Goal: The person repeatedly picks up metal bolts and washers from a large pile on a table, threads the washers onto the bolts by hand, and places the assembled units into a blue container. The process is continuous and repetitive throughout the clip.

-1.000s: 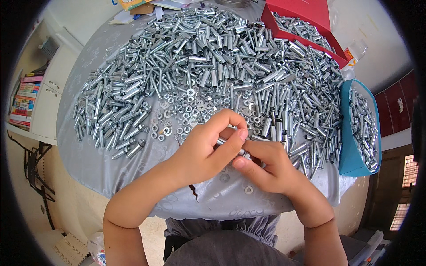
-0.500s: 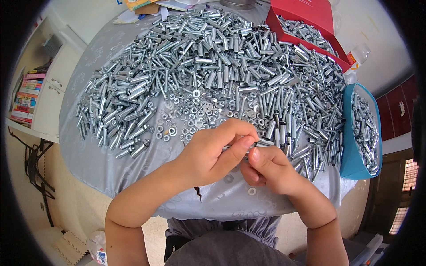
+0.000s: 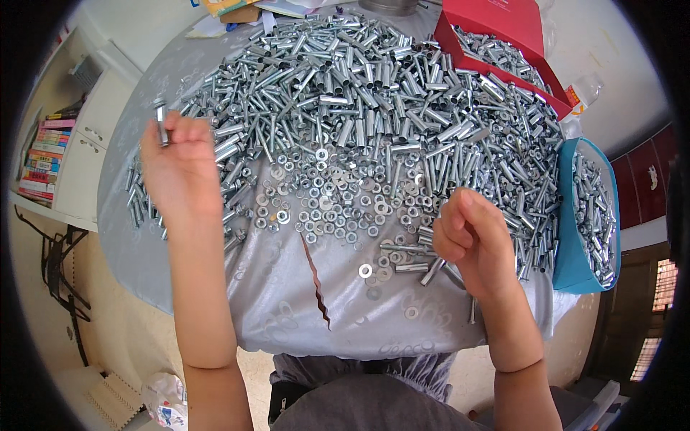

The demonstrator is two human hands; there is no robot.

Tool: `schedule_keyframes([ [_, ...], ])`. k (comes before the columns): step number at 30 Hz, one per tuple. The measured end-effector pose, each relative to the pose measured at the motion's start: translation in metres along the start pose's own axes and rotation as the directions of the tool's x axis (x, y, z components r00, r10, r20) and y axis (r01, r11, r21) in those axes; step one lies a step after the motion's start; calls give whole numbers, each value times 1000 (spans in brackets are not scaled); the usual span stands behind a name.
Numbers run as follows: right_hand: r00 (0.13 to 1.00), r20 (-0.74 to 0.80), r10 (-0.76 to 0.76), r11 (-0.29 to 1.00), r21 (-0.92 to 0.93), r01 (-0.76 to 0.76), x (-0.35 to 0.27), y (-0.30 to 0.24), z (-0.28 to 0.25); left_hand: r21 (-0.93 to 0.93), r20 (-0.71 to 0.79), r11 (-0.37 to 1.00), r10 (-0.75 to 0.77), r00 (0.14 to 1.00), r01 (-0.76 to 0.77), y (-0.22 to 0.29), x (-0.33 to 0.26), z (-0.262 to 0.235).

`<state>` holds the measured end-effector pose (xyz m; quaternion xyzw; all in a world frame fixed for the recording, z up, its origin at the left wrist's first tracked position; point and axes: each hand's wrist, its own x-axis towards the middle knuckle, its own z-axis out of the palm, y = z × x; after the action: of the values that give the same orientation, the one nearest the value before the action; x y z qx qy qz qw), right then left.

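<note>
Though together moments ago, now apart: left grip [image 3: 181,164], pinching bolt [image 3: 162,123], seemingly past two-handed work; right grip [image 3: 472,241], curled, contents untellable.

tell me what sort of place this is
Probably a room in a home: a patterned grey tablecloth, a row of books and a white cabinet suggest that, despite the heaped metal sleeves and bolts.

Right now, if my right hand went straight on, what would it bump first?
Probably the heap of metal parts just past your right hand, though the hand's height is unclear.
</note>
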<state>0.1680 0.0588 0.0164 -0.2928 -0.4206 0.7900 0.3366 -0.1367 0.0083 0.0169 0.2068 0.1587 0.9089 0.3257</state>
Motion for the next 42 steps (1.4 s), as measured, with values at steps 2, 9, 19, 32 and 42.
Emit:
schedule_keyframes([
  [2, 1000, 14, 14, 999, 30, -15, 2, 2, -4, 4, -52, 999, 33, 998, -33, 13, 13, -8],
  [9, 1000, -10, 11, 1000, 7, -11, 0, 5, -1, 194, -152, 981, 41, 988, -11, 12, 21, -15],
  [19, 784, 533, -320, -7, -828, 560, 4, 4, 3, 932, 214, 333, -190, 958, -142, -61, -21, 0],
  [32, 844, 517, -144, 27, -850, 526, -1, 1, -2, 636, 630, -203, -421, 653, -745, -78, -38, -2],
  [42, 837, 519, -173, -20, -851, 524, -2, 14, 3, 617, 681, -173, -371, 631, -767, -84, -37, -5],
])
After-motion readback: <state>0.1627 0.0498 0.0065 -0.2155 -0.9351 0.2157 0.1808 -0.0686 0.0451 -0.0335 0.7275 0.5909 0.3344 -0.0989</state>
